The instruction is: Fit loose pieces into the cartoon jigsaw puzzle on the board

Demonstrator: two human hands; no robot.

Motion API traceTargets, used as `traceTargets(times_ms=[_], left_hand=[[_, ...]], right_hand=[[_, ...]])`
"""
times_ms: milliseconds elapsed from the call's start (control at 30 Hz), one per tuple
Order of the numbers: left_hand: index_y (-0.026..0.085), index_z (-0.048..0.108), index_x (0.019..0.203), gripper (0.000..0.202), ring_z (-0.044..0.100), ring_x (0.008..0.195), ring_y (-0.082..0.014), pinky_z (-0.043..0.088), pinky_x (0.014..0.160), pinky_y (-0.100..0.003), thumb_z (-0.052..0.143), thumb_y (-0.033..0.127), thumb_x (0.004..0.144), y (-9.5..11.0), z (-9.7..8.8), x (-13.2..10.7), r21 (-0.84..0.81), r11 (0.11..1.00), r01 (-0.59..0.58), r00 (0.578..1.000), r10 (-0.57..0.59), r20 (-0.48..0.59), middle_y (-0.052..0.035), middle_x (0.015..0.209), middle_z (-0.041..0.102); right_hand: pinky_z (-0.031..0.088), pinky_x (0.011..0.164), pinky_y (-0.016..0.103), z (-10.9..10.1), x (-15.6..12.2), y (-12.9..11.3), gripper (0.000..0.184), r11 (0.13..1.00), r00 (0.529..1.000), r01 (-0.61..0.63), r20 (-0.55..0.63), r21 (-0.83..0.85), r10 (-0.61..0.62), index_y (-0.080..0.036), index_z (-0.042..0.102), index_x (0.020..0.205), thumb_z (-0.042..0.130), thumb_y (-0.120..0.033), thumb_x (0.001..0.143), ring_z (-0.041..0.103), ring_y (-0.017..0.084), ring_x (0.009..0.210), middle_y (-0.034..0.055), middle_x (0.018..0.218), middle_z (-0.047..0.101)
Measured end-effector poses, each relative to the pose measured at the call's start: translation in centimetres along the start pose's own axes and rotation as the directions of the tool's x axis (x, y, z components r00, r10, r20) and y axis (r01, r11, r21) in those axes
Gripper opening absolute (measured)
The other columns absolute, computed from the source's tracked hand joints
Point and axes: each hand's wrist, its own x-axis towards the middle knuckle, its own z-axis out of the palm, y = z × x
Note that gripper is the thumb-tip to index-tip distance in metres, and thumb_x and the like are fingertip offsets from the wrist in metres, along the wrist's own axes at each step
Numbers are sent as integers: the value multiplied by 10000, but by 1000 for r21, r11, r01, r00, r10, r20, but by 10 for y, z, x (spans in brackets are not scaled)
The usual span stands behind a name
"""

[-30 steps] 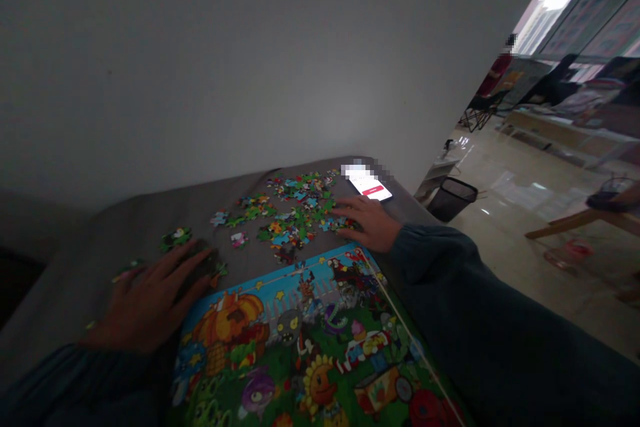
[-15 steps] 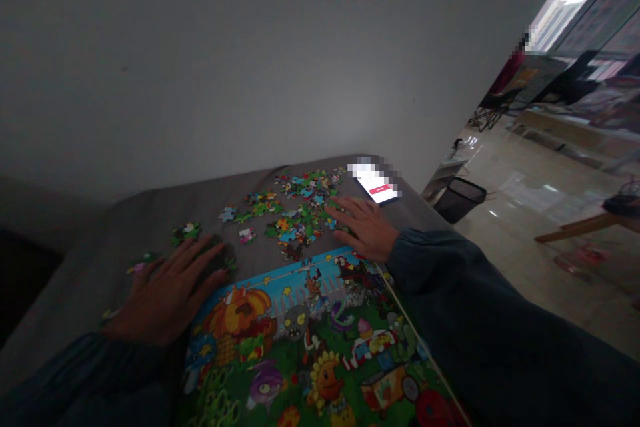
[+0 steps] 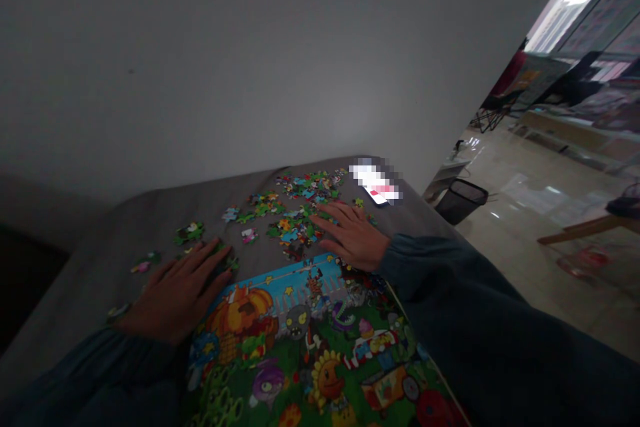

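Observation:
Loose jigsaw puzzle pieces [image 3: 295, 230] lie in a colourful heap behind a cartoon puzzle picture board [image 3: 300, 347]. My right hand [image 3: 353, 237] lies flat with its fingers apart, fingertips at the right side of the heap and palm over the board's far right corner. My left hand [image 3: 180, 287] rests palm down beside the board's far left corner, fingers stretched out over a few pieces. No piece shows between the fingers of either hand. A single pink and white puzzle piece [image 3: 249, 235] lies between the two hands.
A phone [image 3: 373, 187] with a lit screen lies at the table's back right. The grey cloth-covered table [image 3: 150, 220] stands against a pale wall [image 3: 250, 67]. A dark mesh bin [image 3: 463, 200] stands on the floor to the right, near a wooden leg [image 3: 575, 230].
My right hand has moved left and slightly nearer over the pieces, uncovering a few on its right. My left hand has shifted slightly right, uncovering pieces by its left side.

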Motion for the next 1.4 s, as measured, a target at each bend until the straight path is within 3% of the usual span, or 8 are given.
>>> traceTargets(times_ms=[133,267,733,867,1000,1267,1400], left_hand=[[208,545,1438,614,427,1423,-340,376,1126,-580,287,488,956,5,-4,-1,30,1000,6,1000,-6,5,-96,1561,447],[205,541,1441,647,401,1441,-334,364,1134,-587,259,512,946,7,-5,0,38,999,10,999,-11,31,-85,1574,425],[217,551,1432,613,390,1449,-319,366,1140,-563,274,492,959,5,-4,0,39,999,7,1000,-8,26,-80,1570,433],[225,545,1435,602,384,1452,-323,372,1130,-573,307,487,948,6,-7,0,40,999,3,999,-4,39,-73,1578,418],[239,530,1447,583,355,1465,-337,355,1127,-605,315,471,957,8,-7,0,26,1000,4,999,-5,44,-63,1578,417],[317,410,1513,531,305,1495,-258,255,1184,-594,282,398,1004,25,-17,-2,-38,996,-78,989,83,126,-8,1607,362],[352,373,1527,513,268,1509,-261,238,1185,-596,304,393,1021,28,-22,-3,-14,996,-82,994,83,67,3,1608,365]], right_hand=[[281,1188,537,4,2,1,555,998,997,-70,40,7,70,-275,387,1526,242,-522,1050,210,286,1519,63,1650,259],[286,1184,548,6,2,5,565,988,984,-148,101,45,143,-308,425,1511,210,-543,1045,256,293,1508,90,1625,317],[334,1119,545,8,-1,7,495,984,987,-153,62,86,148,-303,450,1491,311,-490,1054,353,304,1432,87,1552,432],[336,1112,536,10,-2,9,546,984,994,-107,20,143,105,-232,390,1518,368,-495,1040,404,295,1393,118,1503,489],[260,1172,534,12,-3,8,598,974,999,14,39,226,-24,-184,343,1537,385,-506,1035,368,276,1444,124,1564,424],[252,1170,604,11,-5,9,518,960,985,116,94,256,-144,-302,371,1527,372,-487,1043,261,295,1507,30,1566,422],[281,1144,629,13,-7,9,479,955,985,141,59,261,-161,-317,421,1498,376,-463,1044,295,308,1492,23,1536,470]])
